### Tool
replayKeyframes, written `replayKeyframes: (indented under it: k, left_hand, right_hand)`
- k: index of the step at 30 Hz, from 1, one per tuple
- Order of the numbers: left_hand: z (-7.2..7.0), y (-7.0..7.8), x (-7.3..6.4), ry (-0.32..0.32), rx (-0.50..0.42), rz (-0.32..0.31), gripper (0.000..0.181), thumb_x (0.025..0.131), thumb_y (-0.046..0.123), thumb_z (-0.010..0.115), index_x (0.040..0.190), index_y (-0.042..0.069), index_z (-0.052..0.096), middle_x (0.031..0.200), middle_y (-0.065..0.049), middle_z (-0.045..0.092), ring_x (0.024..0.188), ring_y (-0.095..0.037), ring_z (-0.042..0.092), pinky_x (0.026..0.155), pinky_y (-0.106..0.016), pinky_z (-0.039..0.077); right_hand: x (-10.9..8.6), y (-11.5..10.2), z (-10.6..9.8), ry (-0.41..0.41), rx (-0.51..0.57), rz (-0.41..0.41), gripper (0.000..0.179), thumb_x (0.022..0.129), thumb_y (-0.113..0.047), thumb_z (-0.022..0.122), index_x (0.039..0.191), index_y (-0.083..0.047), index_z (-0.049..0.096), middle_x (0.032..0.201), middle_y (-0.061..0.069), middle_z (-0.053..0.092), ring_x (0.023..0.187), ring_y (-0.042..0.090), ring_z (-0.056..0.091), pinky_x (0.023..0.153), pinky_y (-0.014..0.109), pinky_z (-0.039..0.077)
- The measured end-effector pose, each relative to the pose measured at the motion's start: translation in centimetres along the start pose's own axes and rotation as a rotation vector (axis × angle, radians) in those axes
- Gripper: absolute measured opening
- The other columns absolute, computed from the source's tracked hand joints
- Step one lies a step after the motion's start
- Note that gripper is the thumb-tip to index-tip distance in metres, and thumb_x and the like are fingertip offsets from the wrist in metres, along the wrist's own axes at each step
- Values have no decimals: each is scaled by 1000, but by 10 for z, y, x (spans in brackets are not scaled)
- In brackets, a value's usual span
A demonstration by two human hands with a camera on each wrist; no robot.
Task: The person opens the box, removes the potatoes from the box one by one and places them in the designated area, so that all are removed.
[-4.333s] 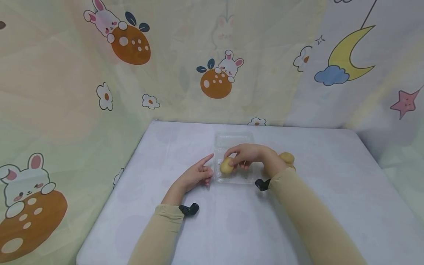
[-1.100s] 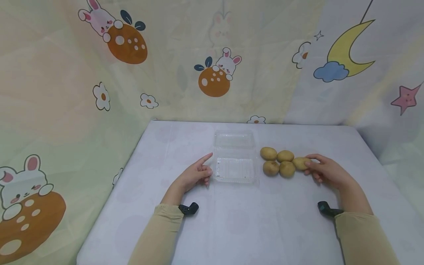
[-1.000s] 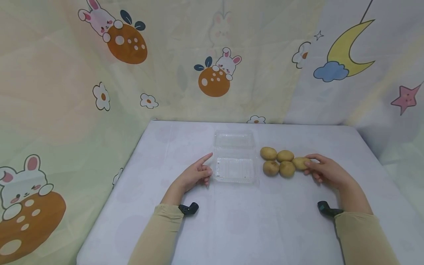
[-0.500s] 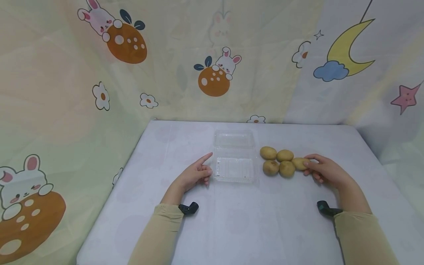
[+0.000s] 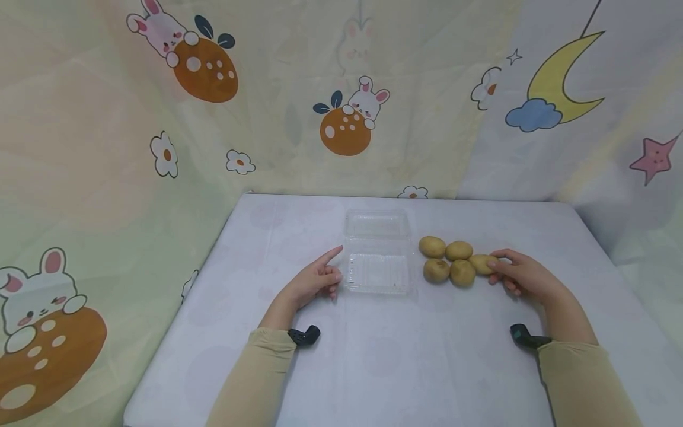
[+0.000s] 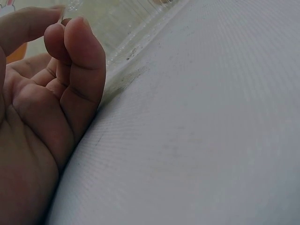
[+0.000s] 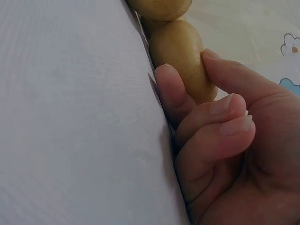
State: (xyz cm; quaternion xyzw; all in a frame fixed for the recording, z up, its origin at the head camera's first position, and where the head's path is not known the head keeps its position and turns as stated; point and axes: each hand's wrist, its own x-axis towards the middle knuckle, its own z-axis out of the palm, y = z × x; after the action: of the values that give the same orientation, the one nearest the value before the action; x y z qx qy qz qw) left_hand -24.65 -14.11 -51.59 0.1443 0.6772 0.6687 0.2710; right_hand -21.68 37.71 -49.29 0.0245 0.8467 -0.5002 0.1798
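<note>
A hinged clear plastic container (image 5: 377, 274) lies unfolded on the table, its lid part (image 5: 376, 224) toward the back. At its left rim is my left hand (image 5: 313, 283), thumb and curled fingers pinching the edge while the forefinger points out straight. The left wrist view shows the thumb tip close to the fingertips at the plastic; the contact is partly hidden. To the right of the container, my right hand (image 5: 528, 276) grips the rightmost potato (image 5: 482, 264) between thumb and fingers. This potato (image 7: 178, 56) touches its neighbours and rests on the cloth.
Several other potatoes sit in two rows between the container and my right hand, among them a back-left potato (image 5: 432, 247) and a front potato (image 5: 462, 273). A white cloth covers the table (image 5: 395, 362). A printed curtain (image 5: 288, 89) hangs behind its far edge.
About four seconds ago my right hand held a potato in the container. It then moved right to the potato group, potato in its grip. Over the last second almost nothing moves.
</note>
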Motion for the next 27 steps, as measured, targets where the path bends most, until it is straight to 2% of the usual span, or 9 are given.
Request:
replayKeyframes:
  k: [6,14,27]
  left_hand:
    - [0,2,-1,-3,14,1,78,95,13,65,158,30,21,79,0,56,66,-14,52,65,-32,56]
    - [1,4,-1,-14,18,2,76,97,10,61,159,27,19,79,0,57,65,-14,52,64,-32,55]
    - [0,1,0,-10,15,-1,77,96,11,62,158,29,20,80,-1,57,65,-15,53,64,-31,55]
  right_hand:
    - [1,1,0,-5,0,-15,60,98,-48,57,137,-5,41,75,3,61,47,7,42,43,25,40]
    - [0,3,-1,-3,0,1,64,97,-49,57,140,-4,39,73,1,60,48,6,43,43,24,41]
    - [-4,-1,-2,-26,21,12,62,100,-47,53,142,-3,38,73,2,57,48,8,43,44,29,45]
